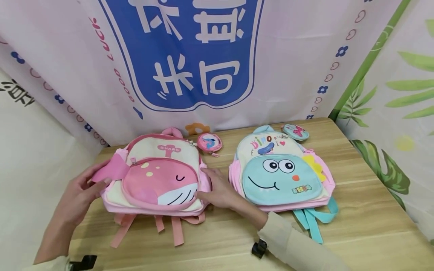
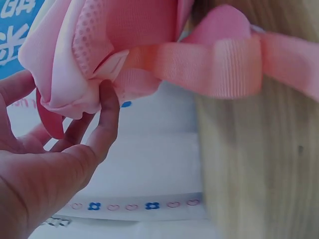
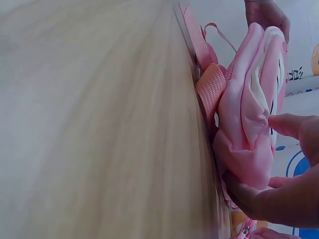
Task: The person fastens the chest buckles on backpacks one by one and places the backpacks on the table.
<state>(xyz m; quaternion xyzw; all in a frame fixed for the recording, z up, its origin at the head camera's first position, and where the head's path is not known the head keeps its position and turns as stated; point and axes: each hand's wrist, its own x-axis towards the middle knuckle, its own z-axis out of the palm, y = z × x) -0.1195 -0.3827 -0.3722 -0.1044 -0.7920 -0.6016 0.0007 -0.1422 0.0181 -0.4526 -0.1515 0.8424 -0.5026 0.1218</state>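
A pink whale backpack [image 1: 149, 184] lies front side up on the wooden table [image 1: 230, 244], its straps toward the person. My left hand [image 1: 75, 194] grips its left side by the pink tail fin [image 1: 113, 168]. In the left wrist view, the fingers of that hand [image 2: 60, 172] curve around the mesh side pocket [image 2: 89, 45]. On the opposite side, my right hand [image 1: 218, 190] holds the bag's right edge. From the right wrist, its thumb presses the front while the other fingers [image 3: 246, 199] reach around the pink side.
To the right lies a light blue dinosaur backpack [image 1: 281, 184] with teal straps [image 1: 313, 222]. A round pink coin purse [image 1: 209, 143] hangs by the whale bag, and a blue one [image 1: 296, 132] by the dinosaur bag. Behind the table hangs a printed curtain [image 1: 288, 67].
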